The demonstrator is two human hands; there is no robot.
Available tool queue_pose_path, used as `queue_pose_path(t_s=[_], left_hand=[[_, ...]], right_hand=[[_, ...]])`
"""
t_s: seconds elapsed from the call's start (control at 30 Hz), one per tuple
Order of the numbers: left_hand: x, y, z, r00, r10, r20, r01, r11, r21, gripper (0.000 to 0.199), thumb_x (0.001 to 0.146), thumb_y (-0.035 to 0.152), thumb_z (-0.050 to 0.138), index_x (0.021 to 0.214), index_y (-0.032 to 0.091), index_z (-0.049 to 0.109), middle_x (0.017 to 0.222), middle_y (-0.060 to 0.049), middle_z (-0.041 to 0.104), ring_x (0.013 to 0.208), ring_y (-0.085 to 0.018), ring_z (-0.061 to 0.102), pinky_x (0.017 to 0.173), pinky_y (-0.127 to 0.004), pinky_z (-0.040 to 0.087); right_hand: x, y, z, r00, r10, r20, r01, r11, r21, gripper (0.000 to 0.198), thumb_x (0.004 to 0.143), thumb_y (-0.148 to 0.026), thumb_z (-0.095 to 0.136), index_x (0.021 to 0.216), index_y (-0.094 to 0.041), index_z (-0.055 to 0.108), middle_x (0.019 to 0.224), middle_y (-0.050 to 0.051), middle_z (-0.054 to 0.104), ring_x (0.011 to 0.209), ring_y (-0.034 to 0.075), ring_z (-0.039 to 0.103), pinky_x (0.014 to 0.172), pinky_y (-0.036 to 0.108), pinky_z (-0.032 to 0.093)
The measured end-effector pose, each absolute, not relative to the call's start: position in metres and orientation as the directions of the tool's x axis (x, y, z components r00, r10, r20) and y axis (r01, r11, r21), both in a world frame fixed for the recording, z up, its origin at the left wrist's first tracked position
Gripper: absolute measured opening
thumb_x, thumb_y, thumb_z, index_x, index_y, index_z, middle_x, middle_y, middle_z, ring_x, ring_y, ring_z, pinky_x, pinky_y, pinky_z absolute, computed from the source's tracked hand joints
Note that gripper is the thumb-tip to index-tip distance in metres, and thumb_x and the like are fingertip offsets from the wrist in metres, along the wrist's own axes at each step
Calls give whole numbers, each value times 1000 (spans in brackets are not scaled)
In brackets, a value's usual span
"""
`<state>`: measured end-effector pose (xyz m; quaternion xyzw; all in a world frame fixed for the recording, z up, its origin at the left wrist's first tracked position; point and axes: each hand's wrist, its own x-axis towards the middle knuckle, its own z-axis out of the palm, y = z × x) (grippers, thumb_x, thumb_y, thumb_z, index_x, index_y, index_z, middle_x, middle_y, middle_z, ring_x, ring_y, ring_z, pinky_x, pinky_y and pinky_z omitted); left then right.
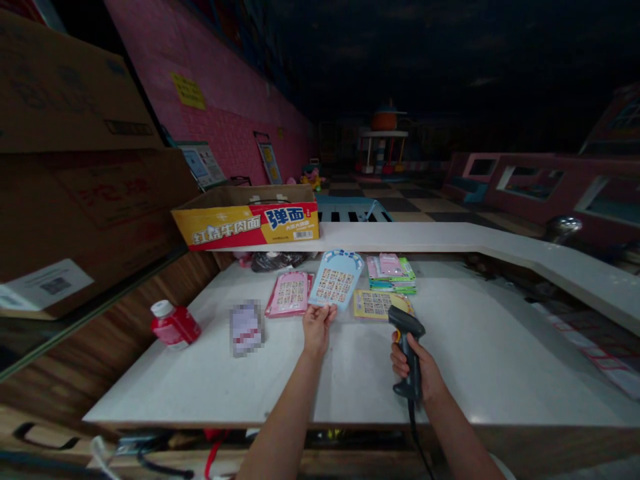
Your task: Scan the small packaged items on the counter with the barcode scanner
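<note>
My left hand (318, 327) pinches the lower edge of a light blue card pack (336, 279) printed with a grid of small pictures, tilted up above the desk. In my right hand (417, 363) is a dark handheld barcode scanner (411, 353), its cable hanging down past the desk edge. The scanner's head is close to a yellow card pack (377, 304) lying flat. Left of the blue pack lie pink card packs (289, 293), one over another. Behind the yellow pack is a stack of green and pink packs (391, 275).
A red bottle with a white cap (175, 325) lies tilted at the desk's left. A blurred-out item (247, 328) is near it. An open noodle carton (253, 220) sits on the raised white ledge (415, 235). Large cardboard boxes (90, 220) are piled at far left.
</note>
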<state>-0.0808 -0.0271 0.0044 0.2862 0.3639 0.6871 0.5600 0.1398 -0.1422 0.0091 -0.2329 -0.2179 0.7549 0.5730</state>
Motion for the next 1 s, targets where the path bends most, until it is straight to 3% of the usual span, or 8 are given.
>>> queue_pose_path(t_s=[0.17,0.27,0.43,0.7,0.87,1.0], left_hand=[[-78,-23,1,-284,959,8,-618,-189,763,43,53,34,87,71,16,53,62,5,60,56,-6,58,53,-17,45],[-76,-21,0,-326,945,37,-668,-258,698,40,53,30,87,73,16,55,68,4,65,61,-6,59,60,-18,46],[-74,-19,-1,-358,932,55,-650,-291,702,36,57,30,85,77,16,58,75,0,69,69,-9,62,69,-23,47],[-73,-18,-11,-412,910,56,-504,-278,818,27,65,31,78,71,16,56,66,2,63,63,-10,60,67,-24,45],[-73,-17,-8,-363,930,64,-631,-296,717,34,59,29,83,79,16,59,78,0,69,70,-10,62,71,-24,46],[-74,-19,-5,-332,941,68,-645,-279,711,38,56,29,86,78,17,57,77,1,68,69,-9,61,70,-23,46]], right_hand=[[123,-145,25,-84,968,-238,-589,-241,-772,45,68,-56,77,85,-19,58,49,-8,50,37,6,42,35,17,34],[103,-148,37,4,956,-292,-408,-265,-874,48,68,-60,75,86,-19,57,49,-6,54,36,9,46,35,20,37],[70,-157,54,82,971,-223,-260,-196,-946,49,67,-62,73,84,-20,55,47,-7,55,33,10,46,32,21,37],[58,-163,72,82,972,-221,-228,-198,-953,50,66,-63,72,80,-20,53,46,-7,54,33,10,47,31,21,37],[61,-162,71,69,971,-230,-276,-203,-939,50,65,-63,73,80,-19,54,46,-7,54,33,10,47,32,20,36],[75,-155,61,60,973,-221,-341,-188,-921,49,66,-61,75,83,-19,56,48,-6,55,34,9,47,33,20,37]])
